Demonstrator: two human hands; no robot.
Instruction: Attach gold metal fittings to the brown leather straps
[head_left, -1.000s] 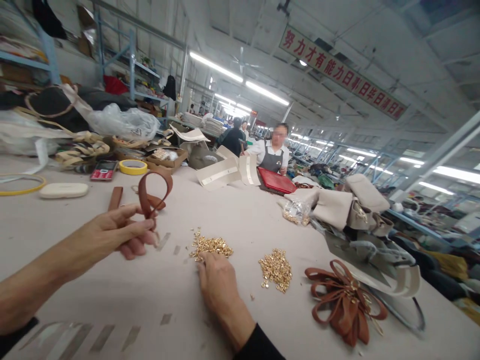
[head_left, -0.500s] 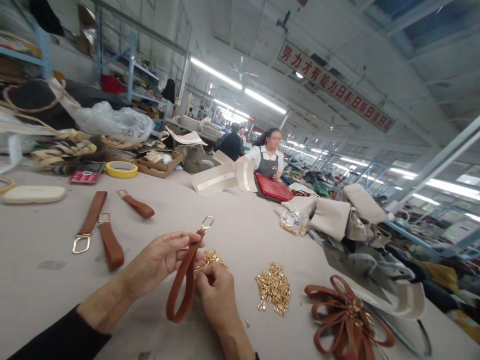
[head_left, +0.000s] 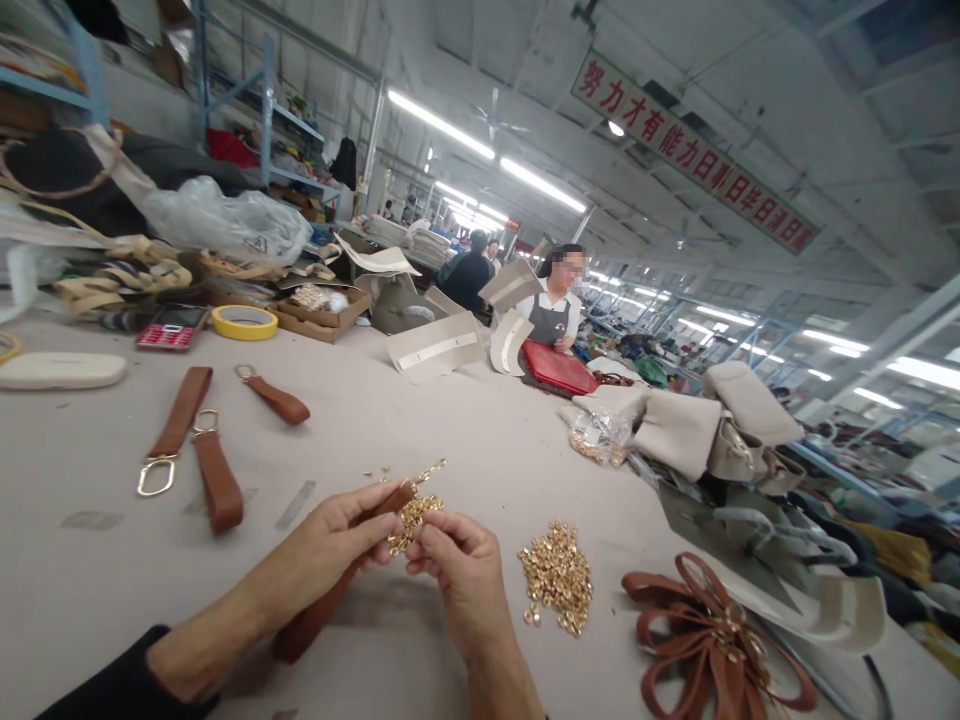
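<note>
My left hand is closed round a brown leather strap that runs under my palm toward my wrist, its gold ring poking out past my fingertips. My right hand is pinched right against the strap's end, on something too small to make out. Behind both hands lies a small heap of gold studs. A second heap of gold studs sits just right of my right hand.
Three more brown straps with gold rings lie to the left. A tangle of brown straps lies at the right, beige bags beyond. Yellow tape, a red calculator and clutter line the far left. A person in an apron works across the table.
My left hand set earlier straps down on the left, took up another strap and lowered it flat. My right hand left the stud heap and came up to the strap's end.
</note>
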